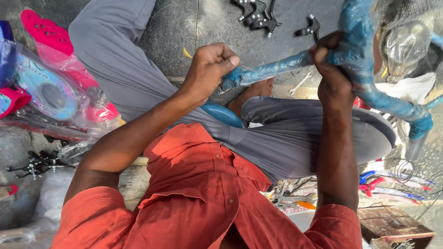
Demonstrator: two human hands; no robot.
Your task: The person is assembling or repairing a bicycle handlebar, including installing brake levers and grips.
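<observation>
Seated cross-legged on grey stone paving (221,27), in grey trousers (286,133) and an orange shirt (207,193)

Left hand (210,69) curled tight into a fist, fingers together and clamped on the near end of the blue plastic-wrapped bicycle frame tube (277,69), thumb pressed on top

Right hand (330,69) further along the same tube, fingers wrapped round and clamped where the tube meets the thicker curved blue-wrapped part (369,78)

Tube held above the lap, slanting up from the left fist toward the right hand; bare foot (258,90) just beneath the tube, between the two hands

Beyond the tube, on the paving: a cluster of black brake levers (256,14), one more black lever (308,28) apart from them, and a small silver spanner (300,83) just below the tube

Well to the left of the tube: pink and blue plastic parts in clear wrapping (50,87)

Under the right forearm, below the tube: bundled cables with red and blue ends (392,184) and a worn wooden box (392,226)
</observation>
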